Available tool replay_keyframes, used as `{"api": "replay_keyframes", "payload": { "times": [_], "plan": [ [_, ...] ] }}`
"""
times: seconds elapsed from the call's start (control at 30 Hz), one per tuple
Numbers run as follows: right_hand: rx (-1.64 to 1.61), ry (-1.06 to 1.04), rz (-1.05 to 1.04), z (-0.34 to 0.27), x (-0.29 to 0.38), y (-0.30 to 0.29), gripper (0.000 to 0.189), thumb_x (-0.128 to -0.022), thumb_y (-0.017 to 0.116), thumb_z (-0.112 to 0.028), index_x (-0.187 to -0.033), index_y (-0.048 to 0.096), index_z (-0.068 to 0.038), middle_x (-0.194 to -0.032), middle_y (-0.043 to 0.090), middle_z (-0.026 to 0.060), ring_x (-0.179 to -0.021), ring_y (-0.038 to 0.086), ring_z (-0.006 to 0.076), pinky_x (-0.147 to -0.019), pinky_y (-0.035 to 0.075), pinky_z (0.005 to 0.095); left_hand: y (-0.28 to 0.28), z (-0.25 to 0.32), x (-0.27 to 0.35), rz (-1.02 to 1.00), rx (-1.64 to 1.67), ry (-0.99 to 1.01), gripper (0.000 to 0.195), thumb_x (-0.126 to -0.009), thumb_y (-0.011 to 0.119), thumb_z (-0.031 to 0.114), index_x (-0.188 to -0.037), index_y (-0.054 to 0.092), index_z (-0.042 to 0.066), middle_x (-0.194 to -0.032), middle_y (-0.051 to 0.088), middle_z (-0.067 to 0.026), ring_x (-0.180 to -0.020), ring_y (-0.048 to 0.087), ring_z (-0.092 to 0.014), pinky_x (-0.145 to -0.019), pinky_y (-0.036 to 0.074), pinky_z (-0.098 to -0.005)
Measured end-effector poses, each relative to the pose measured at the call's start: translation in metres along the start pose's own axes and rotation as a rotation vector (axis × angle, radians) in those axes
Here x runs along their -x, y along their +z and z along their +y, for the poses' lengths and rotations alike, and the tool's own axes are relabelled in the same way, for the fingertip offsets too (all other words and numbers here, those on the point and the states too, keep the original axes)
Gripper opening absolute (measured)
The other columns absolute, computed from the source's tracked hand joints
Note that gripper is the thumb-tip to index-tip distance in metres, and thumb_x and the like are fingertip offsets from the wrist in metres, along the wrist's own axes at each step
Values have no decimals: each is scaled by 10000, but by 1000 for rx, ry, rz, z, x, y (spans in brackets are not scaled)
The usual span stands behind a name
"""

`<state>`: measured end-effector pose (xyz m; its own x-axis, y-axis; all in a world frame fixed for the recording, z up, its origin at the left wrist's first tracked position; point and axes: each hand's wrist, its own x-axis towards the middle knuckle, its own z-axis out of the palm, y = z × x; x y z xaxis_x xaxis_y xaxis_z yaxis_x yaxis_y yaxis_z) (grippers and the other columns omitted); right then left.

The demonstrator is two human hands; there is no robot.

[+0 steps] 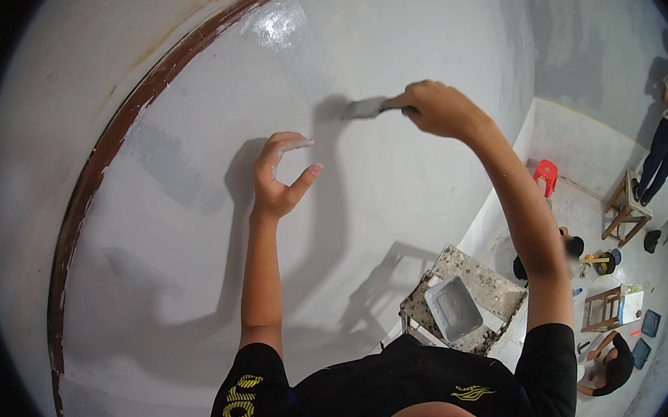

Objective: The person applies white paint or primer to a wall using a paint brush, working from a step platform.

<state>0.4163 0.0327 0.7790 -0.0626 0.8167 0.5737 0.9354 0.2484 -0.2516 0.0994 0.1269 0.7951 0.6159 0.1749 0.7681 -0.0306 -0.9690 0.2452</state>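
Note:
Both of my arms are raised in front of a pale grey painted wall (403, 185). My right hand (441, 109) grips the handle of a flat paintbrush (366, 108), whose grey-coated bristles point left, at or close to the wall; contact cannot be told. My left hand (287, 174) is empty, its fingers curved and apart, with grey paint on them. A glossy wet-looking patch (279, 26) shines on the upper wall. Below my right hand, a grey plastic tray (453, 308) holding grey paint rests on a speckled stand (493, 293).
A dark red-brown trim (83, 202) curves along the wall's left side. At right, one person (665, 123) stands on a wooden stool (628, 209); another (611, 363) is low near the floor. A red plastic stool (546, 175), a further stool (612, 307) and blue trays (650, 323) are there.

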Motion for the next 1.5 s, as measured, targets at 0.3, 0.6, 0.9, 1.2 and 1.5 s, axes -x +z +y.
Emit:
{"api": "replay_keyframes", "payload": {
  "times": [0.3, 0.6, 0.9, 1.2, 1.5],
  "plan": [
    [25, -137, 619, -28, -79, -50, 439, -945, 544, -55, -1288, 708, -275, -896, 684, 130, -850, 695, 340, -683, 569, 469, -10, -12, -84, 224, -195, 341, 359, -790, 817, 129, -1099, 681, 8, -1110, 660, -134, -1037, 640, -274, -906, 515, -360],
    [-313, -171, 174, 25, -38, -6, 346, -961, 604, -96, -1257, 744, -205, -849, 708, 135, -768, 652, 333, -728, 544, 457, -20, -12, -119, 191, -366, 365, 313, -813, 813, 125, -1084, 690, 28, -1077, 679, -104, -987, 653, -242, -869, 522, -338],
    [-1163, 147, 287, 79, -90, -27, 290, -1074, 523, -280, -880, 611, -83, -642, 417, -59, -536, 287, 47, -480, 237, 247, -10, -15, -119, 193, -405, 370, 312, -815, 804, 127, -1082, 686, 17, -1075, 684, -119, -1006, 664, -266, -894, 537, -360],
    [-1361, 132, 312, 69, -130, -12, 259, -1070, 520, -257, -940, 636, -65, -613, 367, -59, -517, 273, 60, -462, 221, 256, -5, -15, -117, 183, -448, 337, 348, -778, 812, 161, -1087, 697, 48, -1076, 687, -111, -1003, 670, -263, -842, 553, -354],
    [-868, 493, 22, 92, -80, -62, 363, -1002, 600, -300, -694, 508, -133, -554, 279, -78, -489, 209, 67, -455, 146, 276, -6, -12, -116, 145, -505, 301, 346, -791, 793, 194, -1084, 699, 35, -1096, 686, -116, -1021, 656, -282, -906, 526, -372]
  ]
}}
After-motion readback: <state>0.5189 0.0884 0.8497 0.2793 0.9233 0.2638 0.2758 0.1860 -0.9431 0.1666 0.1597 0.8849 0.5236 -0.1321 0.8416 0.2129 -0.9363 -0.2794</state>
